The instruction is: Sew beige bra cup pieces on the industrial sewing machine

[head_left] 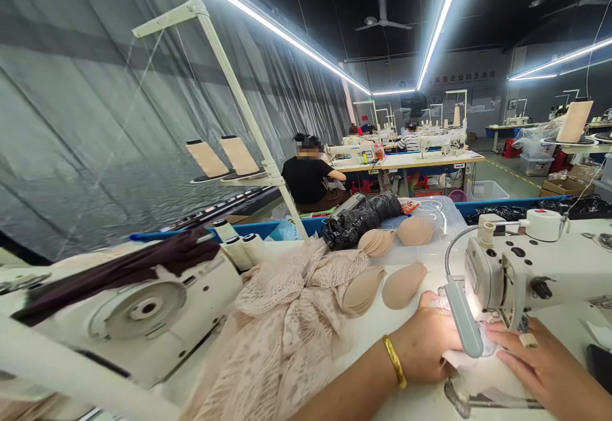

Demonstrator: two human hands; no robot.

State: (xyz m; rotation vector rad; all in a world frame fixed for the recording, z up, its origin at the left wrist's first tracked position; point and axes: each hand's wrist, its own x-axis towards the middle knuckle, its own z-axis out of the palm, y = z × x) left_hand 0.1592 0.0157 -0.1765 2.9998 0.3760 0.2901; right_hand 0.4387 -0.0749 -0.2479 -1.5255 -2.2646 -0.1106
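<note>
At the lit sewing machine [521, 268] on the right, both hands work around a pale pink fabric piece [478, 376] beneath the needle area. My left hand [428, 338], with a gold bangle on its wrist, curls closed against the fabric's left side; the lamp hides part of its fingers. On the other side, my right hand [538, 357] lies with fingers stretched flat on the fabric, close to the presser foot area. A grey lamp [465, 322] hangs between the hands and covers the stitching spot.
Beige lace fabric [287, 319] is heaped left of my arm. Beige cup-shaped pads [404, 286] lie behind my left hand, some near a clear plastic bin [442, 214]. A second machine [143, 319] and a thread stand [243, 102] are at left. Another person [308, 175] sits ahead.
</note>
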